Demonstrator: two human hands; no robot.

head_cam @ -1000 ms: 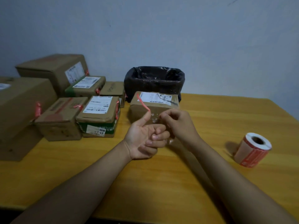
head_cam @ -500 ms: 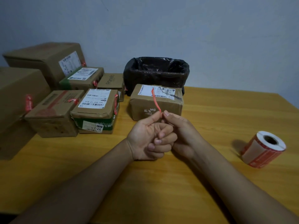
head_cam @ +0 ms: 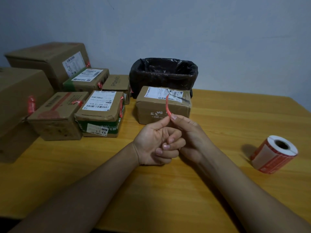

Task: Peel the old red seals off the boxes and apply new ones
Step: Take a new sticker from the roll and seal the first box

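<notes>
A thin red seal strip [head_cam: 167, 105] stands upright above my two hands, held at its lower end. My left hand [head_cam: 155, 142] pinches it with the thumb, the other fingers curled into the palm. My right hand [head_cam: 188, 133] pinches the same end from the right. Just behind the strip sits a small cardboard box [head_cam: 162, 105] with a white shipping label and torn white patches on its front. A roll of new red-and-white seals [head_cam: 274, 153] lies on its side at the right of the wooden table [head_cam: 168, 190].
A bin lined with a black bag [head_cam: 163, 74] stands behind the small box. Several cardboard boxes, some with red seals [head_cam: 31, 104], are stacked at the left, the nearest labelled one [head_cam: 101, 113] beside my left hand. A grey wall is behind.
The red strip swung from leaning left to standing nearly upright between my fingertips. My hands shifted slightly; the camera tilted and moved.
</notes>
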